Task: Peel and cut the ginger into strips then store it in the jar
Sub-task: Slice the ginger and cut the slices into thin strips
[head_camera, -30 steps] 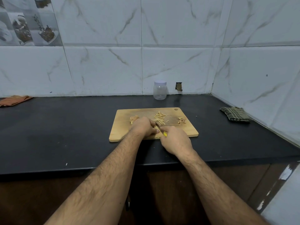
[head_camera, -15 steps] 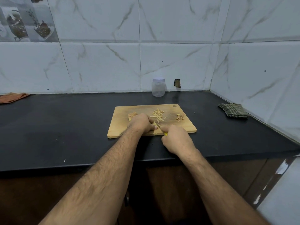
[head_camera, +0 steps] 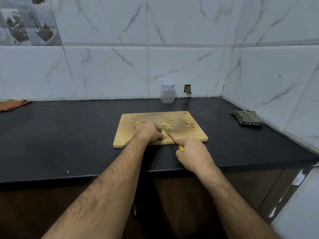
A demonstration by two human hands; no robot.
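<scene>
the left hand (head_camera: 149,132) lies knuckles-up on the cutting board (head_camera: 127,133), its fingers curled down over a small piece of ginger (head_camera: 163,131) that peeks out pale at the fingertips on the hand's right side. the right hand (head_camera: 193,153) sits just off the board's near edge, fingers wrapped round the yellow handle of a knife (head_camera: 174,140), forefinger stretched along the top; the blade angles up and left onto the board and meets the ginger right beside the left thumb. just beyond the left hand, toward the board's middle, lies a loose heap of cut strips (head_camera: 166,121). behind the left hand's knuckles, toward the board's left part, rests an uncut ginger lump (head_camera: 139,123). near the board's right edge sits a small pile of peel scraps (head_camera: 190,125). the board lies on a black table (head_camera: 69,135). beyond the board's far edge, against the tiled wall, stands a clear jar (head_camera: 167,92) with its pale lid on. well right of the board lies a folded checked cloth (head_camera: 247,117); far left of it, an orange cloth (head_camera: 13,104).
</scene>
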